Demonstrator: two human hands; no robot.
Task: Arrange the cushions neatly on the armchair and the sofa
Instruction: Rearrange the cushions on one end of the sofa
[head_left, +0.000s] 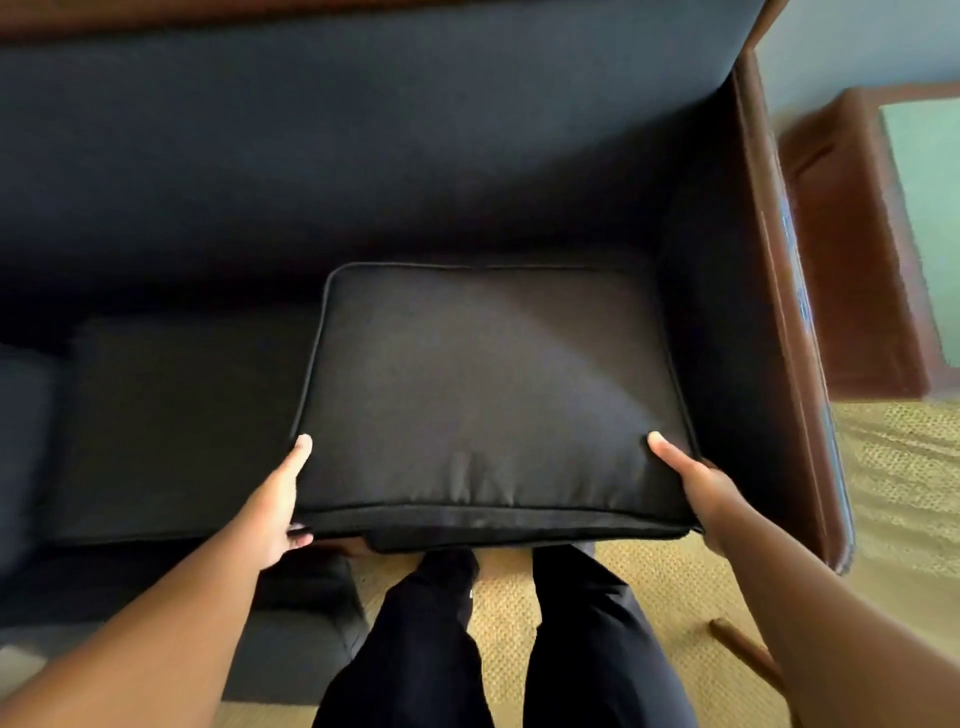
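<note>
A large dark square seat cushion lies over the right end of the dark sofa, its front edge sticking out past the seat front. My left hand grips the cushion's front left corner, thumb on top and fingers curled underneath. At the front right corner my right hand holds it the same way, with the thumb lying on the top face. A second dark seat cushion sits flat in the seat to the left.
The sofa's padded right arm with a brown wooden frame stands just right of the cushion. A brown wooden piece of furniture stands further right. My dark-trousered legs stand on a tan woven carpet.
</note>
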